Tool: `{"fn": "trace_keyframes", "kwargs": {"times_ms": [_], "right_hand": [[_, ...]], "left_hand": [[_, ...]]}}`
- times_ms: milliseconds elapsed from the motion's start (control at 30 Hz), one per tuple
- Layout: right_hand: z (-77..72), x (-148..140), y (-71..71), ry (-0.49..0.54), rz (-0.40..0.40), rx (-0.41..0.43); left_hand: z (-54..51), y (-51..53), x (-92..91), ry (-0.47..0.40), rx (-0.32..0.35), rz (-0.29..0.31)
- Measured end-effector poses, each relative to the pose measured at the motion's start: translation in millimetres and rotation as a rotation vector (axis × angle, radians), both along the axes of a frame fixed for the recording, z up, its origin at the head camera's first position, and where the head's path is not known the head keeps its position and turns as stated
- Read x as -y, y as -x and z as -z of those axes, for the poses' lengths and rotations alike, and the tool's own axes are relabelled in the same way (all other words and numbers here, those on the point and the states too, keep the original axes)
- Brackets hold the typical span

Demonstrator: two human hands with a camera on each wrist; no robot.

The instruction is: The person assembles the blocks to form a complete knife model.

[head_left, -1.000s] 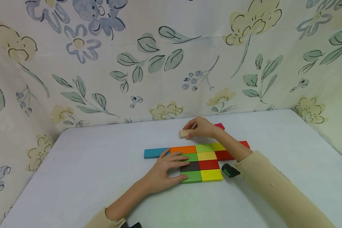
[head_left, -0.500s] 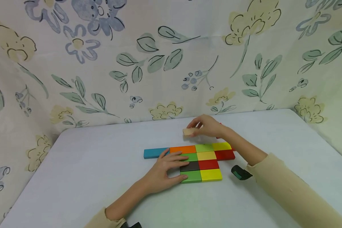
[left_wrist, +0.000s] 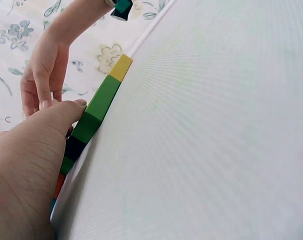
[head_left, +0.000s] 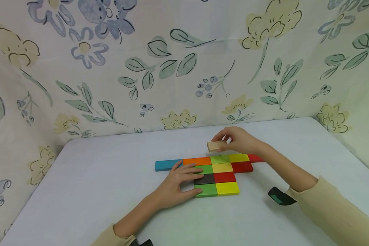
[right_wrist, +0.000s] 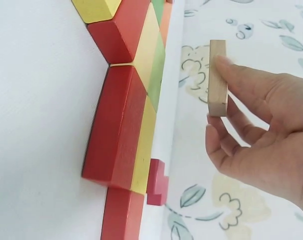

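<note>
My right hand pinches a plain wooden block between thumb and fingers, above the table just behind the top row of coloured blocks. In the right wrist view, the wooden block is apart from the other blocks. My left hand rests with spread fingers at the left side of the arrangement. Its thumb touches the front green block; the other fingertips lie over a green block and a black block. Part of the blue block is behind a finger.
Flat blocks form stepped rows: an orange block, yellow blocks and red blocks. A pinkish-red piece stands behind them in the right wrist view. A floral cloth hangs behind the white table.
My right hand has carried the wooden block to the right, rising slightly and then coming nearer the rows. The left hand stays in place, and so do the coloured blocks.
</note>
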State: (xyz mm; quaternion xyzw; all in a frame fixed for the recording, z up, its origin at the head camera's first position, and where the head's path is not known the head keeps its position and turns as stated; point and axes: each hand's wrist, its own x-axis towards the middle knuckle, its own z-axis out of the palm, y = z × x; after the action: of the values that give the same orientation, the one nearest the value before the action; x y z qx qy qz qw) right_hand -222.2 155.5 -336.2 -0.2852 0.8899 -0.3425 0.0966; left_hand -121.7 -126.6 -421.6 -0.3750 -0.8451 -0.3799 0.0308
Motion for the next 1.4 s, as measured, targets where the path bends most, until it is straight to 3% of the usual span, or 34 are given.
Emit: {"fn": "trace_keyframes", "kwargs": {"times_ms": [500,700,967,1400], "right_hand": [[-17.7,-34,-44.9,0.016,0.023,-0.062],[-17.2,-48,-62.2,0.012,0.055,-0.028],[-7.4,-62,-77.4,0.010,0.091,-0.058],[23.9,-72,-81.5,0.003,0.087,-0.060]], "left_hand": [[0.3,-1.3,0.1,-0.011,0.002,-0.006],[-0.2,-1.2,0.0,-0.007,-0.004,-0.001],[1.3,-0.3,0.6,-0.001,-0.005,0.001],[1.8,-0.3,0.5,0.008,-0.004,-0.007]]}}
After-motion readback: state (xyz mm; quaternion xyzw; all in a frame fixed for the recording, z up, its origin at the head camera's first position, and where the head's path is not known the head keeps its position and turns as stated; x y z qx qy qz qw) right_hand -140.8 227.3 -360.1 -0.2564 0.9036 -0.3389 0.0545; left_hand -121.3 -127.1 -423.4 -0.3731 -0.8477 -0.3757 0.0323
